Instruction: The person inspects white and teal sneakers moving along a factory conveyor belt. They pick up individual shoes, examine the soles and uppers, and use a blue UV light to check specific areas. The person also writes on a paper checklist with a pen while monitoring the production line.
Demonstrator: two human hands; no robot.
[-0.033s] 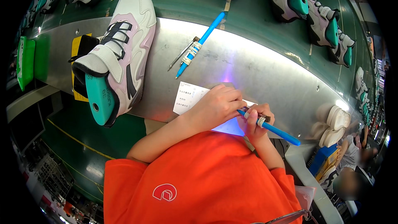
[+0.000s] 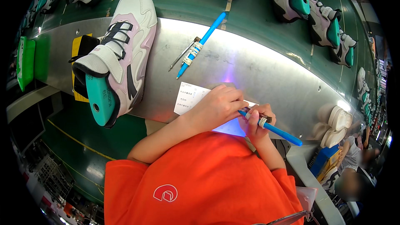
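My right hand (image 2: 258,121) is closed round a blue pen (image 2: 283,135) with cream bands wound about its shaft and a brown metal piece bound to it. Just left of it, my left hand (image 2: 224,103) has its fingers pinched together at the pen's tip; what they hold is hidden. Under the hands lies a white printed paper (image 2: 186,100), partly covered, with a bluish-violet light falling close by. Farther off on the metal bench (image 2: 166,83) rests a second blue pen (image 2: 213,28), banded to a thin metal rod. A white and lilac sneaker (image 2: 143,50) with a teal last stands to the left.
Beyond the bench a green conveyor (image 2: 183,0) carries several similar sneakers (image 2: 323,21). A black object (image 2: 86,43) on a yellow sheet lies behind the near sneaker. White shoe-shaped pieces (image 2: 339,121) sit at the right end; a green basket (image 2: 26,62) is at far left.
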